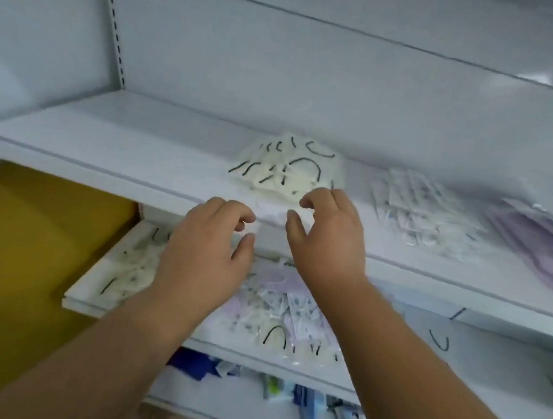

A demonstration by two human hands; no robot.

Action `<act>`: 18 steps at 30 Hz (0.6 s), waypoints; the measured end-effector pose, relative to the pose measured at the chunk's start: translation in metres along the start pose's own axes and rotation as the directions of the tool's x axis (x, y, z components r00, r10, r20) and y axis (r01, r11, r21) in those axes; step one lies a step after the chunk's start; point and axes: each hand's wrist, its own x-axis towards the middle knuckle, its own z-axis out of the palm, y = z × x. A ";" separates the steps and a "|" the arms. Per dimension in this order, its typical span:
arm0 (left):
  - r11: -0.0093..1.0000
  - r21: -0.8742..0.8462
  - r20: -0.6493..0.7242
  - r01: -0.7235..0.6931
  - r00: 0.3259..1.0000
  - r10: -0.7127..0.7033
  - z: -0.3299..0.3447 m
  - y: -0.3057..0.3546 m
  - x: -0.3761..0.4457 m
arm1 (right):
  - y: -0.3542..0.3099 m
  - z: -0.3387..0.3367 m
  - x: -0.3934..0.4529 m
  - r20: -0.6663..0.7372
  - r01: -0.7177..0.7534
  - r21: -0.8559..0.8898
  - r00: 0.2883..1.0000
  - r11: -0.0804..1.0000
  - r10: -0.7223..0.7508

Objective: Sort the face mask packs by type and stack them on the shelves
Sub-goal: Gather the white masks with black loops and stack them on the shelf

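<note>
On the upper shelf [102, 151] lie three sorted piles: cream packs with black ear loops [287, 165], clear white packs [420, 208] and lilac packs [540, 239]. My left hand [204, 256] and my right hand [330, 239] hover at this shelf's front edge, just before the cream pile, fingers loosely curled. A pale, blurred pack [271, 214] lies on the edge between them; neither hand plainly grips it. Below, on the lower shelf [508, 373], sits a mixed heap of packs [277, 312], with more cream packs [131, 261] at its left end.
A yellow panel [22, 249] stands left of the lower shelves. The bottom shelf holds blue and other coloured items [307, 409]. The slotted upright [115, 25] and white back wall close off the rear. A single black-looped pack [439, 341] lies right of the heap.
</note>
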 end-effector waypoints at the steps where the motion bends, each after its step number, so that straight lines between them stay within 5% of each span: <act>1: 1.000 0.017 -0.002 0.011 1.000 -0.011 0.000 -0.002 -0.021 | -0.002 0.000 -0.021 0.011 0.028 0.029 1.000 0.999 -0.028; 9: 0.980 0.124 0.228 0.155 0.957 -0.180 0.010 -0.053 -0.139 | -0.006 0.023 -0.128 0.189 -0.033 0.103 0.982 0.994 0.013; 13: 0.943 0.115 0.330 0.312 0.883 -0.332 0.029 -0.092 -0.143 | 0.002 0.058 -0.138 0.294 -0.116 0.047 0.951 0.992 0.097; 18: 0.939 0.090 0.443 0.331 0.831 -0.336 0.058 -0.162 -0.126 | 0.003 0.138 -0.146 0.432 -0.250 -0.053 0.867 0.967 0.248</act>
